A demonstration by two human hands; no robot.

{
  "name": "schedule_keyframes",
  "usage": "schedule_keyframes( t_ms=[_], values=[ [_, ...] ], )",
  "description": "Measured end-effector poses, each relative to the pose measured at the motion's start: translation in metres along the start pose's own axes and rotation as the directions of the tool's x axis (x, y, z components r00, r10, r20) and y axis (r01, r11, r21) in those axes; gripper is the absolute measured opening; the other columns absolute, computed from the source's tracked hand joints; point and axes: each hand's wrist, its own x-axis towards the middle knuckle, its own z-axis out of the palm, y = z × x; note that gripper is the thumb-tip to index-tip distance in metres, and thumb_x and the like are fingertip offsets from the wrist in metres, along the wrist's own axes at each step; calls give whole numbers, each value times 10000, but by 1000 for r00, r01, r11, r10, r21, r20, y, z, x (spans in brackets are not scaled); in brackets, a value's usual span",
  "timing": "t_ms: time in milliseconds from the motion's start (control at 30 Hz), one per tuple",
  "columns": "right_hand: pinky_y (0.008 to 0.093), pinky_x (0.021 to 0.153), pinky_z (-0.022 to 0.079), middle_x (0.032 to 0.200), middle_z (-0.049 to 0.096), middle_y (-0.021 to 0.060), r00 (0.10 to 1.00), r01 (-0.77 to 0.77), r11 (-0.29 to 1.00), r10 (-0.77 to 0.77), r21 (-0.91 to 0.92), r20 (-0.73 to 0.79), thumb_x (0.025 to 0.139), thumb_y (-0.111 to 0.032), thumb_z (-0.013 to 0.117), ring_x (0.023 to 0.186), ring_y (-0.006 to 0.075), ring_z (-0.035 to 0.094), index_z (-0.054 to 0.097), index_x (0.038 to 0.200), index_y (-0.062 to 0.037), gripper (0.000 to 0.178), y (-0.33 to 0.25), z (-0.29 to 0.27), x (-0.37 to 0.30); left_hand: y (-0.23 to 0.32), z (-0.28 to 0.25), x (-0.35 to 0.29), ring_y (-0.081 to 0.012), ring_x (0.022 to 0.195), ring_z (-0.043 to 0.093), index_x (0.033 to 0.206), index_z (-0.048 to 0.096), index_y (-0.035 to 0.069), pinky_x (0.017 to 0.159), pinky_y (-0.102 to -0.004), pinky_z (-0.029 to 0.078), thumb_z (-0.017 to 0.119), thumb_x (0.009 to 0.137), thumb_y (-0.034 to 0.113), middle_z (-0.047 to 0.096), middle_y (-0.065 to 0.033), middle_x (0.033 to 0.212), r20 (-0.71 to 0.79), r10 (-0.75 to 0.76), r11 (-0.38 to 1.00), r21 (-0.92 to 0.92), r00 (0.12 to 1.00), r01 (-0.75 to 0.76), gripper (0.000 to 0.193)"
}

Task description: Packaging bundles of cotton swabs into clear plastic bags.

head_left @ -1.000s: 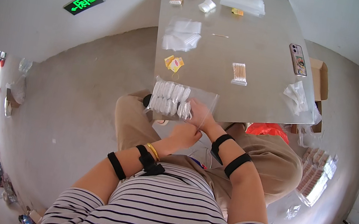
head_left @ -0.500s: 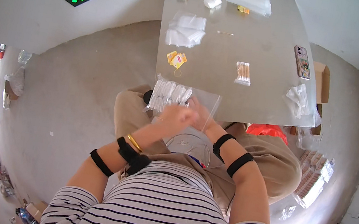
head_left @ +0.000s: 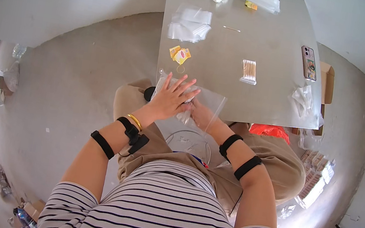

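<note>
Head view – left hand [head_left: 171, 98], right hand [head_left: 202, 114], clear bag [head_left: 209, 101]

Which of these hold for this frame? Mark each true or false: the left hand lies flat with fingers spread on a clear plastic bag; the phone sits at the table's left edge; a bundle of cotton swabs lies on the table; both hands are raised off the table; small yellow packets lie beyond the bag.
1. The left hand lies flat, fingers spread, on the clear plastic bag. True.
2. The phone sits at the table's left edge. False: it lies near the right edge of the table.
3. A bundle of cotton swabs lies on the table. True.
4. Both hands are raised off the table. False: the left presses on the bag and the right hand is at the bag, at the near edge.
5. Small yellow packets lie beyond the bag. True.
</note>
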Motion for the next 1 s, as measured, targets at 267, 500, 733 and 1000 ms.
schedule_keyframes(
  t_ms=[267, 500, 733, 1000],
  values=[
    [398, 938, 466, 1233, 551, 152, 971, -157, 956, 103, 249, 218, 835, -183, 654, 1165, 312, 518, 591, 1165, -19, 374, -1, -33, 15, -9, -8, -4, -300, 1459, 104, 1505, 243, 239, 1133, -626, 28, 535, 769, 705, 186, -44, 1569, 70, 39, 998, -59, 997, -34, 919],
    [415, 939, 446, 1145, 610, 161, 951, -183, 944, 100, 274, 292, 822, -280, 682, 1102, 340, 553, 604, 1164, -67, 410, 12, -39, 28, -14, -7, -5, -299, 1456, 125, 1505, 237, 233, 1118, -654, 25, 598, 693, 711, 204, -27, 1563, 52, 57, 993, -108, 997, -51, 1009],
    [423, 834, 469, 982, 659, 166, 902, -323, 887, 184, 330, 390, 805, -316, 672, 950, 345, 612, 666, 1061, -90, 342, 8, -57, 38, -10, -8, -2, -301, 1452, 141, 1493, 265, 232, 1112, -668, 23, 630, 681, 692, 230, -25, 1554, 55, 39, 995, -98, 998, -34, 1002],
    [419, 790, 478, 937, 654, 176, 867, -441, 860, 334, 258, 370, 791, -298, 693, 887, 351, 617, 663, 1015, -68, 323, -1, -47, 34, 3, -3, 2, -299, 1442, 178, 1466, 328, 236, 1098, -689, 42, 629, 720, 652, 273, -26, 1536, -2, -95, 993, -69, 995, 95, 906]
  ],
)
